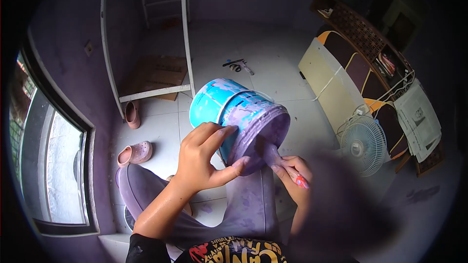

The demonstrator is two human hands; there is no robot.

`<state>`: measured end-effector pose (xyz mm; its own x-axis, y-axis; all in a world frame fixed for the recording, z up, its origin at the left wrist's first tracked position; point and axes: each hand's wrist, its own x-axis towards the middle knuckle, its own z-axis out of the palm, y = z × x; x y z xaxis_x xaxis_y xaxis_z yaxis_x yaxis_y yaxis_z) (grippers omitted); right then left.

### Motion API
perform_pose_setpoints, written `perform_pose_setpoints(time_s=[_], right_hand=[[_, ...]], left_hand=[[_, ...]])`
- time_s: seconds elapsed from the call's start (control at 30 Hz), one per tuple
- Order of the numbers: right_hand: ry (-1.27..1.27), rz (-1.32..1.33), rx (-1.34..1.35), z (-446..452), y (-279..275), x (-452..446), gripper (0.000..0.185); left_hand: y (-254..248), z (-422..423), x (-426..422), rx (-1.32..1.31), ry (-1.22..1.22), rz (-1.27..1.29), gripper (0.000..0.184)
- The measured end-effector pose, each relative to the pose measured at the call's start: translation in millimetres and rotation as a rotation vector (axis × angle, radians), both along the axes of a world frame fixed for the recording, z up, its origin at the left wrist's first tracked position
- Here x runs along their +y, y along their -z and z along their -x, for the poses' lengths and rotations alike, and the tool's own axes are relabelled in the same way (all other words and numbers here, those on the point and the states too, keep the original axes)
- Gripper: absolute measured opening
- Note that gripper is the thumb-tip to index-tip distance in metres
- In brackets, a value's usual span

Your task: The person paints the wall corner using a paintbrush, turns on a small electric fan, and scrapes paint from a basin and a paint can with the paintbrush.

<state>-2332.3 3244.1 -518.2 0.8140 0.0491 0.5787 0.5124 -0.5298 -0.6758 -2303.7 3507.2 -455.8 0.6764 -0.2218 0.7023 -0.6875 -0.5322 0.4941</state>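
A blue paint bucket smeared with purple paint is tilted between my legs, its mouth turned toward me and to the right. My left hand grips its side, with the fingers on the outer wall and the thumb at the rim. My right hand is closed around the handle of a paintbrush. The handle's end is red, and the purple-coated brush head points into the bucket's mouth. Shadow partly hides the bristles and the bucket's inside.
A metal ladder frame stands over flattened cardboard. Pink clogs lie at left beside a glass door. Scissors and small tools lie ahead. A fan and furniture stand right. A dark blur covers the right foreground.
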Motion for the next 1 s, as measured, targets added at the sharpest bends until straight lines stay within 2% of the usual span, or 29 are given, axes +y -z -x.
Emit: perform_pose_setpoints(time_s=[0.13, 0.17, 0.27, 0.33, 0.4, 0.43, 0.5, 0.53, 0.57, 0.67, 0.7, 0.73, 0.77, 0.8, 0.83, 0.93, 1.0], right_hand=[[0.05, -0.038, 0.059, -1.2, 18.5, -1.3, 0.029], [0.058, -0.03, 0.049, -2.1, 20.8, -0.1, 0.028], [0.05, -0.052, 0.034, -3.8, 21.9, 3.0, 0.026], [0.021, -0.041, 0.028, -2.7, 17.4, 4.1, 0.025], [-0.002, 0.004, -0.045, -5.2, 4.5, 7.6, 0.026], [0.006, 0.013, -0.045, -4.7, -0.8, 9.0, 0.025], [0.027, 0.012, -0.034, -2.4, -3.0, 6.8, 0.024], [0.036, 0.001, -0.021, -1.8, -0.6, 6.4, 0.024], [0.036, -0.014, -0.006, -1.4, 2.7, 7.1, 0.023], [0.089, 0.106, -0.09, -4.3, 25.9, -9.6, 0.023], [0.108, 0.044, -0.065, -5.8, 18.7, -3.5, 0.025], [0.116, 0.202, -0.045, 0.2, 2.6, -5.0, 0.025], [0.092, 0.2, -0.027, 2.4, -9.1, 0.3, 0.025], [0.078, 0.203, 0.002, 2.0, -9.8, 1.1, 0.024], [0.065, 0.205, 0.031, 1.1, -10.3, 2.1, 0.022], [0.014, 0.34, -0.071, -4.0, -3.9, -0.3, 0.023], [0.073, 0.135, 0.008, -9.8, 25.5, -1.8, 0.023]], left_hand=[[-9.4, 6.2, -5.2, -0.005, -0.107, -0.056, 0.065], [-3.6, 2.4, -6.7, -0.075, -0.079, 0.003, 0.061], [-0.7, 0.9, -3.2, -0.131, -0.073, -0.08, 0.049], [0.1, -1.7, -8.1, -0.177, -0.063, -0.043, 0.048], [0.7, -6.4, -17.3, -0.23, -0.041, 0.002, 0.049], [11.6, -11.3, -19.2, -0.195, 0.046, 0.033, 0.053], [12.7, -11.0, -17.5, -0.18, 0.077, -0.029, 0.054], [14.2, -10.1, -15.9, -0.167, 0.083, -0.064, 0.055], [20.2, -13.6, -17.0, -0.218, 0.129, 0.023, 0.057], [22.4, -11.6, -17.6, -0.22, 0.151, 0.065, 0.058], [20.8, -11.4, -15.6, -0.199, 0.155, 0.016, 0.061], [22.5, -11.3, -17.5, -0.219, 0.155, 0.053, 0.064], [20.2, -8.6, -16.9, -0.191, 0.153, 0.045, 0.065], [17.6, -7.0, -16.2, -0.167, 0.158, 0.04, 0.067], [20.8, -8.2, -16.6, -0.186, 0.164, 0.04, 0.079], [18.9, -7.4, -17.9, -0.19, 0.128, 0.036, 0.085], [14.6, -8.2, -15.8, -0.182, 0.108, -0.012, 0.091]])
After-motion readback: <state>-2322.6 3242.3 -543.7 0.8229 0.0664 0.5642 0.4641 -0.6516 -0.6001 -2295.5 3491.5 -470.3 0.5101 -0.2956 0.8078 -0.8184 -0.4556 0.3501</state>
